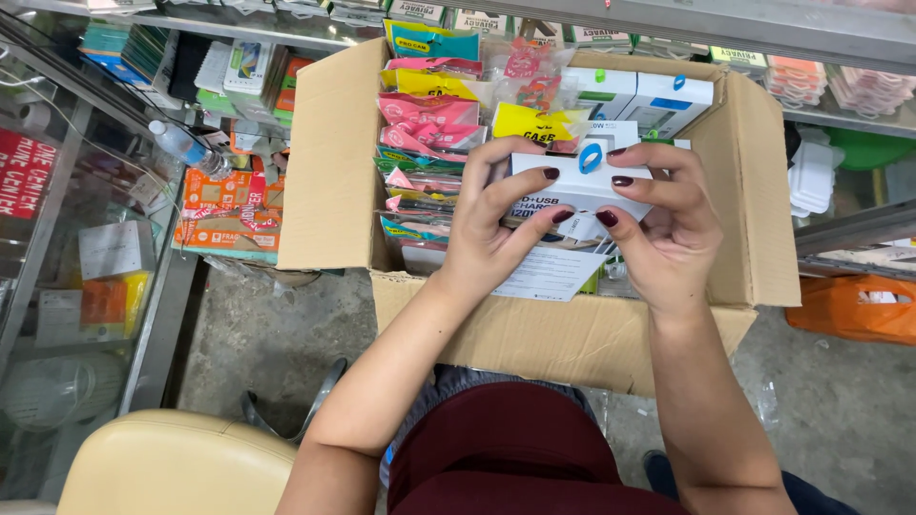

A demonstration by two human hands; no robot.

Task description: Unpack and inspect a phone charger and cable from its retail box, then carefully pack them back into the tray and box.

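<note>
At the far left a glass-fronted display counter and a cream padded chair seat stand clear of the work, with a clear plastic bottle lying among orange packets beside the open brown cardboard carton. Inside the carton, on its left, pink and yellow plastic accessory packets stand packed on edge. The left hand is closed on the small white cardboard charger box with a blue hanger loop, thumb and curled fingers pinching its left end. That box sits above the middle of the carton, lifted just over a white printed paper sheet. The right hand clasps the box's right end, fingertips folded over the top edge, thumb below. To handle it well, I would judge it best to keep both ends evenly pinched, hold the box level, and avoid crushing the thin card or bending the hanger loop. More white boxes stand at the carton's rear right; an orange plastic bag lies on the floor beyond.
</note>
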